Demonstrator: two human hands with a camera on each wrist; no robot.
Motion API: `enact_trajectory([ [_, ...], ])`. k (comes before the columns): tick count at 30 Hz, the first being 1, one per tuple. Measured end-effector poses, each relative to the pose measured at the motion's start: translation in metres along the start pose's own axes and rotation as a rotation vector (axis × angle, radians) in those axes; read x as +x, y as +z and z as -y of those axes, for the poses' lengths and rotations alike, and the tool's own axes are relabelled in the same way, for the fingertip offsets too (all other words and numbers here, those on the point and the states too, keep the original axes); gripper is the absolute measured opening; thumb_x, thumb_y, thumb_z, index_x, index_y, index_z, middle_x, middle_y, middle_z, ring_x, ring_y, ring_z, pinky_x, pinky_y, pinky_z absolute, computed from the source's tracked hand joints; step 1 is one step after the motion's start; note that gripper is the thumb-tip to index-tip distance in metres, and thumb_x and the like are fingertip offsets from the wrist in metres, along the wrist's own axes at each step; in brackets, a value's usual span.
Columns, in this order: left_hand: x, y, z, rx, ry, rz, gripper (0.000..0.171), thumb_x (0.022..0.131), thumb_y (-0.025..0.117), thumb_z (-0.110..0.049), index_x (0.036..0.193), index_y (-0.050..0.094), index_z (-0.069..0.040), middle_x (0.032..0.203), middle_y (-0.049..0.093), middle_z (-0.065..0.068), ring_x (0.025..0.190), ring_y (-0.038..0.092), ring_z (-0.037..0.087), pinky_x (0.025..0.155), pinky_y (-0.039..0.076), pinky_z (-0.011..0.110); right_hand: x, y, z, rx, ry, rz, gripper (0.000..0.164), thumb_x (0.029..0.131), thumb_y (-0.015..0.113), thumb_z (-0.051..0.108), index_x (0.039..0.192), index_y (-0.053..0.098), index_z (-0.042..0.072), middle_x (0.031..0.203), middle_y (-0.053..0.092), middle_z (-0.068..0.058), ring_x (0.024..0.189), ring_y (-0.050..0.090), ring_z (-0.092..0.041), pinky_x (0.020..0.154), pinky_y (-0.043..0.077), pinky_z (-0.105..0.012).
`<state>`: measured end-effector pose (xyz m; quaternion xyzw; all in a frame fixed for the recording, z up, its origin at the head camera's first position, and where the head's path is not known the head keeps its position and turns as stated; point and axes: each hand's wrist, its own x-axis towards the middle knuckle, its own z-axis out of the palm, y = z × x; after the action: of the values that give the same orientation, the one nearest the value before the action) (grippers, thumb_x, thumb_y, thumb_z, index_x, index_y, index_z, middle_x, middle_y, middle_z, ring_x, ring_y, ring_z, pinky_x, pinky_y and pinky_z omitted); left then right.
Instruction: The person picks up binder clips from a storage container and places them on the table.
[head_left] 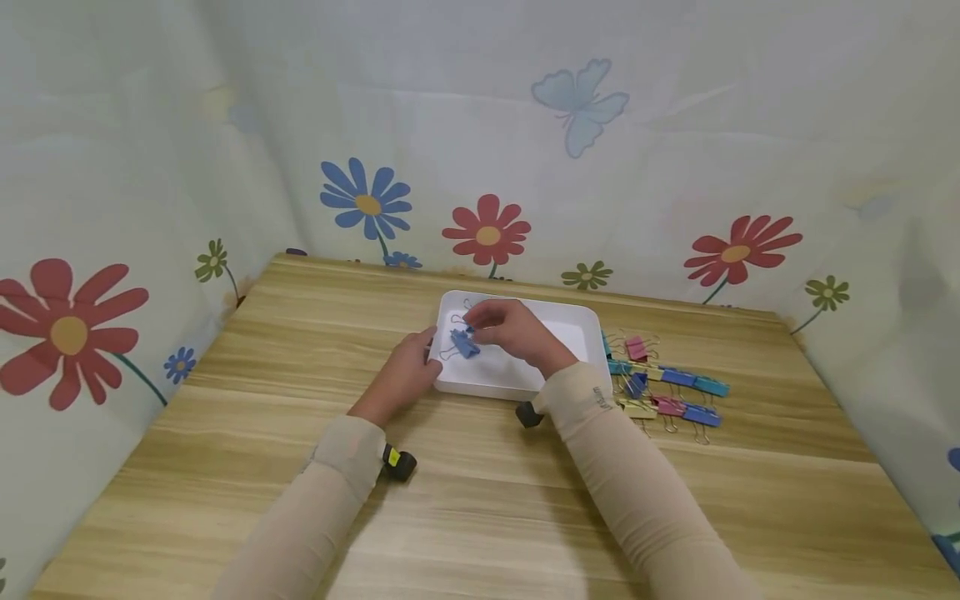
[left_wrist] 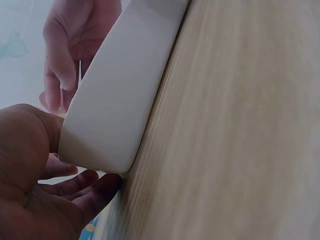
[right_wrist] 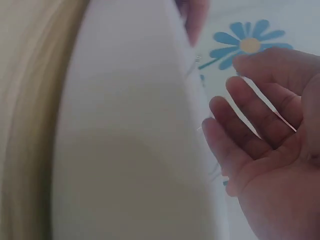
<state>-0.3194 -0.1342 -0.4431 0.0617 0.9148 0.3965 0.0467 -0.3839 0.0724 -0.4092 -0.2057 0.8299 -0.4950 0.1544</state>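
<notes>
A shallow white tray [head_left: 517, 387] lies on the table. My left hand [head_left: 408, 367] grips its left end, the thumb over the rim and the fingers around the outer side; the left wrist view shows this hand [left_wrist: 45, 175] close against the tray wall [left_wrist: 110, 95]. Over the tray's left half hovers my right hand [head_left: 513, 329], beside blue binder clips [head_left: 465, 343] with wire handles. In the right wrist view its fingers [right_wrist: 245, 135] are loosely bent and apart, and no object shows between them. The tray wall hides most of the clips from both wrist views.
Right of the tray, pink, yellow, blue and teal binder clips [head_left: 678, 377] lie in rough rows on the wooden table [head_left: 450, 500]. A flower-printed white curtain [head_left: 450, 125] hangs behind the table and along its sides.
</notes>
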Motion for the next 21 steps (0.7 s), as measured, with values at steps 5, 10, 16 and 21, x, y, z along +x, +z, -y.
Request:
enact_trajectory([
  [5, -0.002, -0.001, -0.002, 0.004, 0.030, -0.015, 0.066, 0.088, 0.052, -0.012, 0.149, 0.032, 0.002, 0.136, 0.050, 0.024, 0.125, 0.052, 0.031, 0.110, 0.040, 0.045, 0.003, 0.011, 0.003, -0.091, 0.004, 0.024, 0.034, 0.085, 0.069, 0.012, 0.118, 0.068, 0.013, 0.119, 0.067, -0.002, 0.114, 0.060, -0.020, 0.099, 0.050, -0.042],
  [10, -0.002, -0.001, -0.003, 0.000, 0.036, -0.018, 0.065, 0.088, 0.052, -0.010, 0.148, 0.032, 0.003, 0.136, 0.050, 0.024, 0.123, 0.052, 0.030, 0.109, 0.041, 0.045, 0.009, 0.019, 0.005, -0.142, -0.034, 0.035, 0.033, 0.085, 0.068, 0.008, 0.118, 0.068, 0.010, 0.119, 0.068, -0.005, 0.116, 0.060, -0.022, 0.098, 0.051, -0.041],
  [16, -0.001, -0.002, -0.004, -0.018, 0.024, -0.002, 0.065, 0.087, 0.053, -0.009, 0.148, 0.032, 0.004, 0.136, 0.049, 0.024, 0.123, 0.052, 0.030, 0.107, 0.043, 0.044, 0.011, 0.025, 0.010, -0.233, -0.056, 0.034, 0.031, 0.084, 0.069, 0.006, 0.114, 0.070, 0.012, 0.116, 0.069, -0.005, 0.112, 0.062, -0.021, 0.095, 0.052, -0.039],
  [21, -0.002, -0.002, -0.005, 0.001, 0.027, -0.013, 0.066, 0.087, 0.053, -0.009, 0.148, 0.032, 0.004, 0.136, 0.050, 0.025, 0.122, 0.054, 0.031, 0.105, 0.045, 0.043, 0.014, 0.027, 0.012, -0.275, -0.054, 0.047, 0.030, 0.085, 0.066, 0.006, 0.114, 0.070, 0.011, 0.116, 0.069, -0.006, 0.110, 0.063, -0.021, 0.094, 0.052, -0.039],
])
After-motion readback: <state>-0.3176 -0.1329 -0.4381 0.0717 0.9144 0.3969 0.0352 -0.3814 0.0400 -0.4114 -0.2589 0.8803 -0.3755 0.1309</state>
